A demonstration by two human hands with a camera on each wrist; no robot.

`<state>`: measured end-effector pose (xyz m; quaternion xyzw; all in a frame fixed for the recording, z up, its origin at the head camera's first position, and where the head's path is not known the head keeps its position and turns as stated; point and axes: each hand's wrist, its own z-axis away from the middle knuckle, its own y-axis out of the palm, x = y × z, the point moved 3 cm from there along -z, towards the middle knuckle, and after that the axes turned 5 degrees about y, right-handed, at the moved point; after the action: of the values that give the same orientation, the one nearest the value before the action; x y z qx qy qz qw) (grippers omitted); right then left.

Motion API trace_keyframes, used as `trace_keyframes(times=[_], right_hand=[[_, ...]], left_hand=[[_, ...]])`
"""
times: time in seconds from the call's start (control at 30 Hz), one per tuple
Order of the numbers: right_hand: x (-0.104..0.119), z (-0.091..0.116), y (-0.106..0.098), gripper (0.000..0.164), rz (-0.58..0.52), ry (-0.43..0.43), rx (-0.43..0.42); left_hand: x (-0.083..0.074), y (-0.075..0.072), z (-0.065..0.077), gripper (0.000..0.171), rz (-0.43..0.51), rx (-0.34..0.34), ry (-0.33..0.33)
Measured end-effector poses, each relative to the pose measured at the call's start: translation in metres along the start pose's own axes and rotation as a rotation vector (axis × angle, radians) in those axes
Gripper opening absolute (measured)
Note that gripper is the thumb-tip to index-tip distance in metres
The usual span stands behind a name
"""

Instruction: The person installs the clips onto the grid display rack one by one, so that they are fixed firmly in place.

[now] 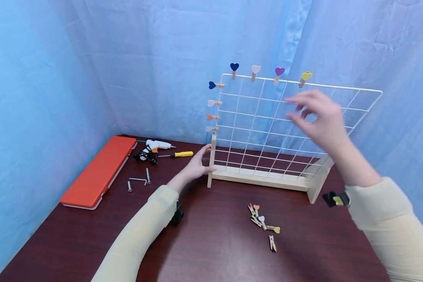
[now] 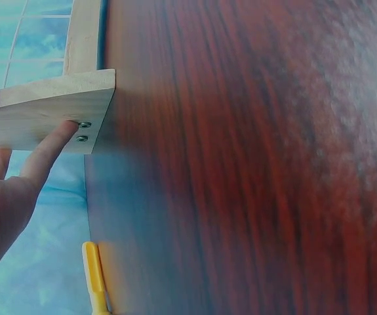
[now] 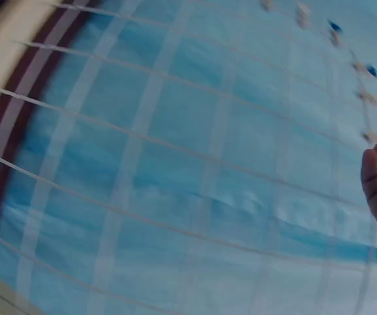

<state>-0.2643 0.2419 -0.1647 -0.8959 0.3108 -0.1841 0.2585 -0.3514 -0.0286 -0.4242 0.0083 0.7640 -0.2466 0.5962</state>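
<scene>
A white wire grid [image 1: 264, 113] stands upright in a wooden stand [image 1: 261, 178]. At the stand's left end board, my left hand [image 1: 197, 164] grips the wood; the left wrist view shows one fingertip [image 2: 70, 126] by two screws [image 2: 83, 131] on its outer face. My right hand [image 1: 319, 115], slightly blurred, is raised in front of the grid with loosely bent fingers and nothing in them. Heart clothespins in navy [image 1: 234, 67], pale pink [image 1: 255, 69], purple [image 1: 279, 71] and yellow [image 1: 306, 76] sit along the top wire. Several more, including an orange one [image 1: 211, 117], line the left side.
Loose heart clothespins [image 1: 262, 220] and a plain-looking clothespin [image 1: 272, 243] lie on the dark table [image 1: 211, 250] before the stand. To the left are a red case [image 1: 100, 170], a glue gun [image 1: 158, 145], a yellow-handled screwdriver [image 1: 183, 154], bolts [image 1: 148, 176] and a hex key [image 1: 137, 179].
</scene>
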Motion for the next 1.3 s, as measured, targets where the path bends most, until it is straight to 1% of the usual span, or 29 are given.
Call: trace_keyframes(times=[0.03,0.1,0.23,0.3,0.43,0.5,0.6,0.7,0.8,0.97,1.1,1.17,1.3], right_hand=[[0.0,0.012,0.01,0.04,-0.006,-0.003,0.047],[-0.005,0.038,0.03,0.043,-0.009,0.022,0.15],[-0.019,0.094,0.07,0.043,-0.016,0.098,0.327],[-0.025,0.12,0.086,0.042,-0.044,0.15,0.399],[-0.035,0.166,0.11,0.039,-0.094,0.255,0.527],[-0.036,0.184,0.119,0.038,-0.117,0.284,0.586],[-0.038,0.205,0.128,0.039,-0.119,0.306,0.674],[-0.039,0.219,0.134,0.037,-0.112,0.326,0.738],[-0.04,0.226,0.136,0.03,-0.097,0.34,0.778],[-0.039,0.23,0.14,0.016,-0.121,0.321,0.801],[-0.039,0.23,0.143,0.012,-0.149,0.333,0.805],[-0.04,0.229,0.144,0.012,-0.177,0.381,0.815],[-0.042,0.225,0.146,0.01,-0.264,0.5,0.844]], left_hand=[[0.0,0.0,0.0,0.084,-0.002,-0.003,0.002],[-0.001,0.0,-0.001,0.085,-0.011,-0.009,0.007],[0.0,0.0,-0.001,0.086,-0.02,-0.011,0.004],[0.001,0.0,-0.002,0.086,-0.009,-0.009,0.008],[0.001,0.001,-0.005,0.084,0.007,-0.009,0.026],[0.001,0.001,-0.006,0.084,0.017,-0.01,0.031],[-0.001,0.001,-0.006,0.084,0.042,-0.002,0.03],[-0.002,0.002,-0.007,0.084,0.058,0.004,0.029],[-0.002,0.003,-0.006,0.084,0.042,0.004,0.03],[0.0,0.004,-0.003,0.085,0.04,0.006,0.012],[0.0,0.004,-0.002,0.084,0.072,0.006,0.009],[0.001,0.004,-0.001,0.084,0.085,0.003,0.007],[0.001,0.003,0.001,0.083,0.082,-0.002,-0.008]])
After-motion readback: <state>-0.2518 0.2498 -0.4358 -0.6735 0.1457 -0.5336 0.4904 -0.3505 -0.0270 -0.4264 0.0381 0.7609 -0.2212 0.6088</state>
